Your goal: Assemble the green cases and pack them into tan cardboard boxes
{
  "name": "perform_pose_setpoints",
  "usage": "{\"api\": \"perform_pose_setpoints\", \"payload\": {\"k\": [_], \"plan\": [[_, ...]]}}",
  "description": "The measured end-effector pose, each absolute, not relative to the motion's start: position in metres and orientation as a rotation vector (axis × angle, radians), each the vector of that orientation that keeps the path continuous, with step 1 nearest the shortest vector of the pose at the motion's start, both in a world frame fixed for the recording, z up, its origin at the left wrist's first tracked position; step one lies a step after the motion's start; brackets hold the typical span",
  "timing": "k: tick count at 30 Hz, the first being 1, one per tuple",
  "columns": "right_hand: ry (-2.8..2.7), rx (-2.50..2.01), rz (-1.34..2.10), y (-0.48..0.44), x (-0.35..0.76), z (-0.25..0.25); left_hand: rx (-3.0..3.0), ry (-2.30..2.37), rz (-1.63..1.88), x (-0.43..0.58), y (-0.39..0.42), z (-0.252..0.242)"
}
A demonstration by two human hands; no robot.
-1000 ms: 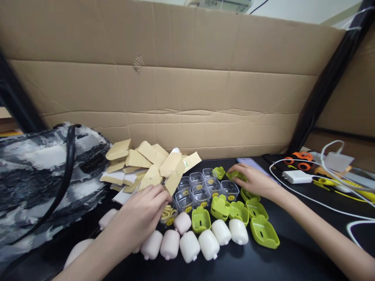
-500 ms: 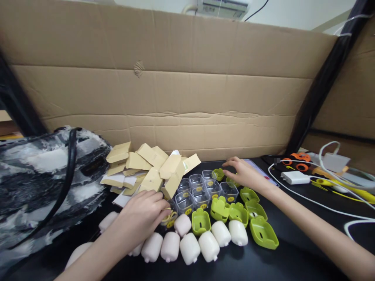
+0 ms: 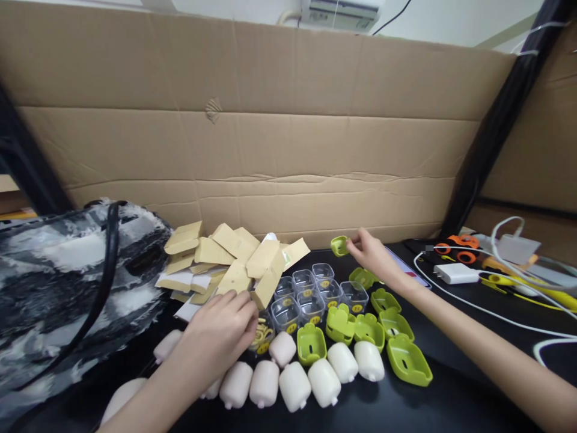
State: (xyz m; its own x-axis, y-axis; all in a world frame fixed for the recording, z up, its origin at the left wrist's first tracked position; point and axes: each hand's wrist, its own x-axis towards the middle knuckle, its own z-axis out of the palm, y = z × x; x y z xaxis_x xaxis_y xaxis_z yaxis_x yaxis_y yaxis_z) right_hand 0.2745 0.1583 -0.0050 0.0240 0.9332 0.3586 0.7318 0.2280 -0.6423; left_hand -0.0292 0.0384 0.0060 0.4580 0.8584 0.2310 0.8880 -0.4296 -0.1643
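Note:
Pinched in my right hand point(image 3: 370, 254) is a small green plastic tray point(image 3: 339, 246), lifted near the cardboard wall. My left hand point(image 3: 225, 322) has its fingers curled together beside a clear cup of rubber bands point(image 3: 262, 338); whatever lies under the fingers is hidden. Several clear square cups point(image 3: 310, 305) with yellow smiley stickers stand between my hands. More green trays lie to their right and in front, including a flat one point(image 3: 408, 361) and a scalloped one point(image 3: 311, 346). A row of cream rounded plastic pieces point(image 3: 294, 386) with small nubs runs along the front.
A heap of small tan cardboard boxes point(image 3: 234, 276) lies behind my left hand. At the left is a black-and-white bag point(image 3: 81, 282). White cables, a white charger point(image 3: 456, 273) and an orange toy point(image 3: 464, 248) lie at the right. A cardboard wall point(image 3: 270, 144) closes the back.
My right hand has lifted the small green tray from beside the clear cups, up and back. My left hand has shifted slightly left, uncovering more of the rubber bands.

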Motion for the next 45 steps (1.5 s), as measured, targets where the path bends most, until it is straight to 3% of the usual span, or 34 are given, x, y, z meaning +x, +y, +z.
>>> {"api": "perform_pose_setpoints", "payload": {"k": [10, 14, 17, 24, 28, 35, 45], "plan": [[-1.622, -1.065, 1.032, 0.058, 0.241, 0.015, -2.506, -1.631, -0.261, -0.032, 0.038, 0.009], [-1.401, -0.828, 1.557, 0.035, 0.233, 0.012, -2.456, -1.670, -0.285, -0.029, 0.037, 0.011], [-1.326, -0.710, 1.732, 0.029, 0.234, 0.007, -2.399, -1.644, -0.338, -0.028, 0.036, 0.013], [-1.703, -0.833, 1.453, 0.017, 0.231, -0.008, -2.676, -1.594, -1.196, -0.024, 0.030, 0.011], [-1.873, -0.963, 1.145, 0.011, 0.227, -0.012, -2.946, -1.590, -1.424, -0.014, 0.020, 0.005], [-2.103, -0.951, 0.670, 0.009, 0.222, -0.021, -2.967, -1.060, -1.606, 0.002, 0.002, -0.001], [-2.139, -0.832, 0.681, 0.005, 0.214, -0.029, -2.828, -0.686, -1.456, 0.012, 0.002, -0.021]]}}
